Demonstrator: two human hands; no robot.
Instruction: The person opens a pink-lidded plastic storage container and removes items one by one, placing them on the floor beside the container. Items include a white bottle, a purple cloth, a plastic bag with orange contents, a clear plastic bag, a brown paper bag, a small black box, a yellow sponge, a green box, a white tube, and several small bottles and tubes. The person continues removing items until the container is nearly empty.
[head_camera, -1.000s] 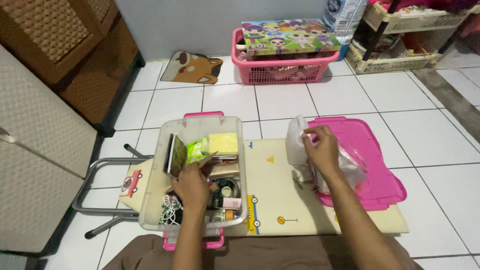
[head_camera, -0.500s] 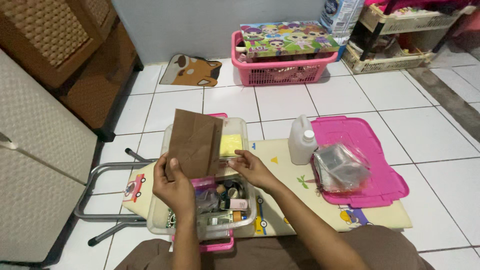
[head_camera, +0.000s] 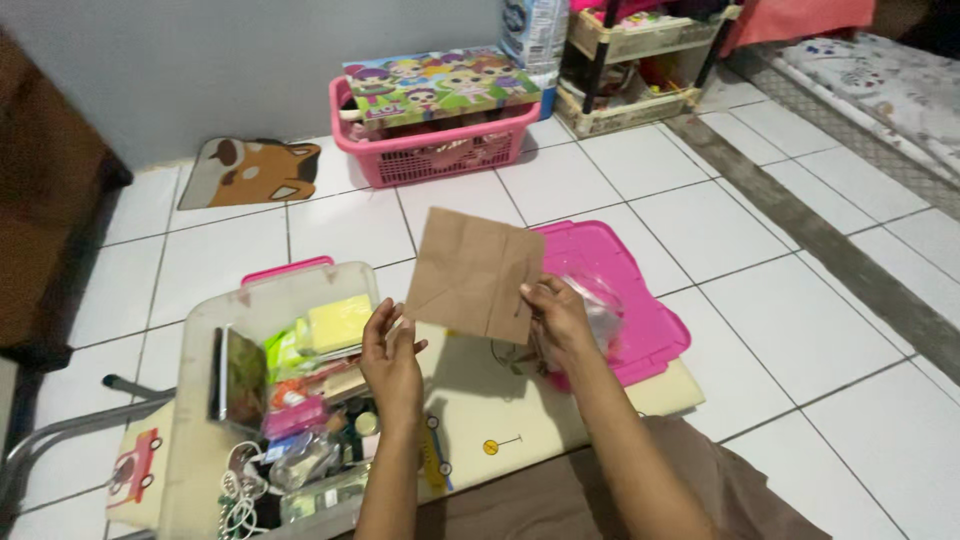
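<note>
A flat brown paper bag (head_camera: 474, 272) is held up in front of me. My right hand (head_camera: 556, 318) pinches its lower right edge. My left hand (head_camera: 392, 352) is open just below the bag's lower left corner, fingers spread, touching or nearly touching it. Under my left hand stands a clear plastic bin (head_camera: 200, 330) full of small items: a yellow pad (head_camera: 338, 322), a dark phone-like slab (head_camera: 240, 375), pink pouches and bottles. A pink lid (head_camera: 640, 300) lies behind the bag with a clear plastic pouch (head_camera: 600, 300) on it.
The bin rests on a low cream table (head_camera: 500, 410) with cartoon prints. Behind, on white tiles, lie a pink basket (head_camera: 430, 150) with a colourful box on top, a dog-shaped mat (head_camera: 250, 172) and a cream shelf rack (head_camera: 640, 60). A mattress edge is at the far right.
The brown bag went from over the bin to the right, from my left hand into my right hand. The camera swung right; the white jug is now hidden behind the bag.
</note>
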